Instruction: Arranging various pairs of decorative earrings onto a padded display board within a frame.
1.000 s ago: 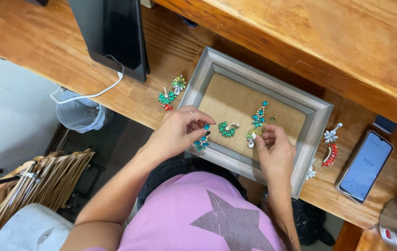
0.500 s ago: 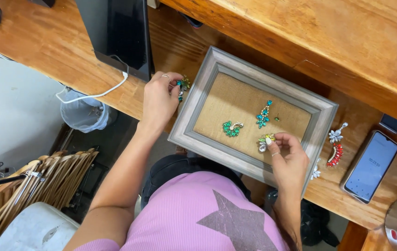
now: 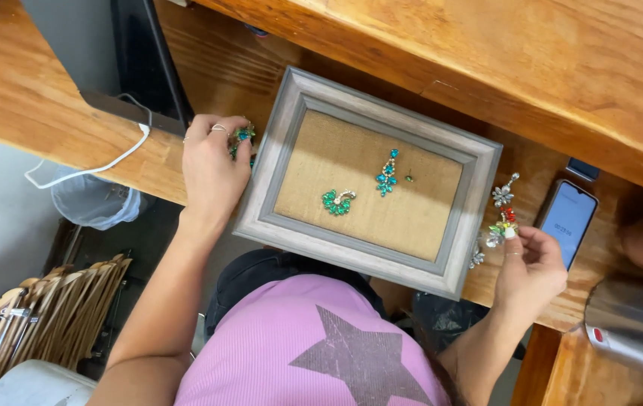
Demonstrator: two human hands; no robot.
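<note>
Two green jewelled brooches [image 3: 338,201] and a teal drop earring [image 3: 388,173] already lie inside the grey wooden frame [image 3: 479,195] on the wooden tabletop [image 3: 28,90]. The left hand [image 3: 212,162] pinches green pieces at its left; the right hand [image 3: 532,263] grips a red-and-white jewelled piece [image 3: 503,224] at its right, both outside the frame.

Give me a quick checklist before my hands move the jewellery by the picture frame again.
1. Left hand on the green brooch beside the frame: ok, fingers touch it; a firm hold cannot be told.
2. Right hand at the silver and red pieces right of the frame: ok, fingertips touching.
3. Frame flat on the desk: ok.
4. Green pieces inside the frame lie apart: ok.
5. Phone clear of the right hand: ok, close but apart.
</note>
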